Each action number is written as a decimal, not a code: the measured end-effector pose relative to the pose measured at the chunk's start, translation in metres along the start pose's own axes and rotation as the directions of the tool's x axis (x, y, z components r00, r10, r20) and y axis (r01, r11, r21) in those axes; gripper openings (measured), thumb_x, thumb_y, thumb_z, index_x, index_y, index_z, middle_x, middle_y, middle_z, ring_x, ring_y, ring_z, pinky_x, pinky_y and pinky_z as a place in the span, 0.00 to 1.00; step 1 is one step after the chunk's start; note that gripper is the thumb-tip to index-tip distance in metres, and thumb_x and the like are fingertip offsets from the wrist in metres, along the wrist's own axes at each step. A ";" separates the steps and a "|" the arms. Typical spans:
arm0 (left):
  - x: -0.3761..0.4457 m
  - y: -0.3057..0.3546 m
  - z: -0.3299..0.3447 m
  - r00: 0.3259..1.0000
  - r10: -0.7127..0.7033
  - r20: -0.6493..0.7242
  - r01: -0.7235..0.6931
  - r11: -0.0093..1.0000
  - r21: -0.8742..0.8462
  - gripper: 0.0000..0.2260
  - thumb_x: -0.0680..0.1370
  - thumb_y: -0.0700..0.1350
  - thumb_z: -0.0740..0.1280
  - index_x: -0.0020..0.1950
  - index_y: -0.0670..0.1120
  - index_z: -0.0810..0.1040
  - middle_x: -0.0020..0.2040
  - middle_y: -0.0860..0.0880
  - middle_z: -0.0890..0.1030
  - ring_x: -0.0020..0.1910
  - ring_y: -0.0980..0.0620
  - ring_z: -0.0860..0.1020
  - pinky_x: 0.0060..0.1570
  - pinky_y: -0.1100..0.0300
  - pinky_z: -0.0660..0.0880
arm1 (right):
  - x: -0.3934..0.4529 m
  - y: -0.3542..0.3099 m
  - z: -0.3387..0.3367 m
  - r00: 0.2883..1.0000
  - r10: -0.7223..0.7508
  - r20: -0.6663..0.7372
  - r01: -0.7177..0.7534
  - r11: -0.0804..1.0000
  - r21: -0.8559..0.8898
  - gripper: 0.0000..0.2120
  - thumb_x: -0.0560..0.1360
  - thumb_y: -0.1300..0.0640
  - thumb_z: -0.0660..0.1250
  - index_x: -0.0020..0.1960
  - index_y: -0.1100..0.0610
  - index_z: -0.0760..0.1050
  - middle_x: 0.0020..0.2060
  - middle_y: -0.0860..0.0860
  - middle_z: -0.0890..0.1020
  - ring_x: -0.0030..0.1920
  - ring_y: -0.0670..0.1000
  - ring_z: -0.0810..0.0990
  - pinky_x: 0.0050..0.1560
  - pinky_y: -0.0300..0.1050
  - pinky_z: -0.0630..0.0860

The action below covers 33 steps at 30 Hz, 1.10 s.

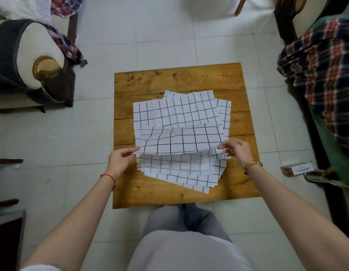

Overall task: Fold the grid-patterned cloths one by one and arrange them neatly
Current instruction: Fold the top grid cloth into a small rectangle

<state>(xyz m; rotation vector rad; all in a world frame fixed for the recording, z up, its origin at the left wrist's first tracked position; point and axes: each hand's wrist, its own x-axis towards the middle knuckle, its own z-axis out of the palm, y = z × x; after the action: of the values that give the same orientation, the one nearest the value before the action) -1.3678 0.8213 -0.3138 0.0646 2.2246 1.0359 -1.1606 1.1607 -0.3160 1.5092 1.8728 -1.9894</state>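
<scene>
Several white cloths with a black grid lie in a loose, fanned pile (181, 112) on a small wooden table (169, 79). The top cloth (179, 141) is lifted at its near edge and curls back over the pile. My left hand (121, 159) pinches its near left corner. My right hand (236, 149) pinches its near right corner. Under the raised edge, more grid cloths (179, 169) show, their corners spread toward the table's front.
The table stands on a white tiled floor (91, 137). A padded armchair (29, 61) with plaid cloth stands at the left. A chair draped in plaid fabric (326, 71) is at the right, with a small box (296, 169) on the floor beside it.
</scene>
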 end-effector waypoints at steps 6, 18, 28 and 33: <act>0.004 -0.052 0.033 0.984 -0.172 0.051 0.172 0.985 -0.015 0.15 0.79 0.34 0.61 0.62 0.44 0.79 0.64 0.47 0.78 0.66 0.49 0.73 0.68 0.55 0.67 | 0.002 0.059 0.016 0.994 0.112 0.000 -0.112 0.987 -0.112 0.11 0.78 0.61 0.61 0.49 0.66 0.79 0.43 0.57 0.84 0.41 0.53 0.79 0.39 0.41 0.75; 0.048 -0.079 0.067 0.935 -0.318 -0.156 0.329 0.943 0.051 0.09 0.79 0.35 0.60 0.51 0.42 0.80 0.54 0.45 0.80 0.55 0.48 0.75 0.54 0.61 0.69 | 0.041 0.091 0.041 0.954 0.019 -0.298 -0.140 0.909 -0.392 0.11 0.76 0.52 0.63 0.42 0.60 0.72 0.38 0.53 0.78 0.41 0.52 0.74 0.43 0.43 0.67; 0.143 -0.035 0.071 0.961 -0.181 -0.211 0.195 0.979 0.051 0.11 0.78 0.43 0.64 0.59 0.43 0.77 0.44 0.51 0.78 0.47 0.51 0.76 0.54 0.56 0.75 | 0.135 0.042 0.063 0.949 -0.110 -0.297 -0.041 0.888 -0.458 0.11 0.75 0.49 0.65 0.47 0.57 0.73 0.39 0.50 0.77 0.41 0.49 0.74 0.42 0.43 0.70; 0.172 -0.022 0.083 0.946 -0.219 -0.238 0.236 0.971 0.043 0.14 0.76 0.47 0.69 0.59 0.42 0.77 0.48 0.48 0.79 0.50 0.48 0.77 0.54 0.57 0.75 | 0.158 0.043 0.079 0.979 -0.035 -0.201 -0.074 0.857 -0.510 0.14 0.73 0.47 0.68 0.41 0.57 0.72 0.36 0.50 0.76 0.39 0.50 0.73 0.41 0.43 0.68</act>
<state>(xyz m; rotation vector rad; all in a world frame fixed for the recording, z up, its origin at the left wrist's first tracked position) -1.4464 0.9137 -0.4625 -0.2914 2.4097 0.8739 -1.2668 1.1774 -0.4628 1.5868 2.2117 -1.1955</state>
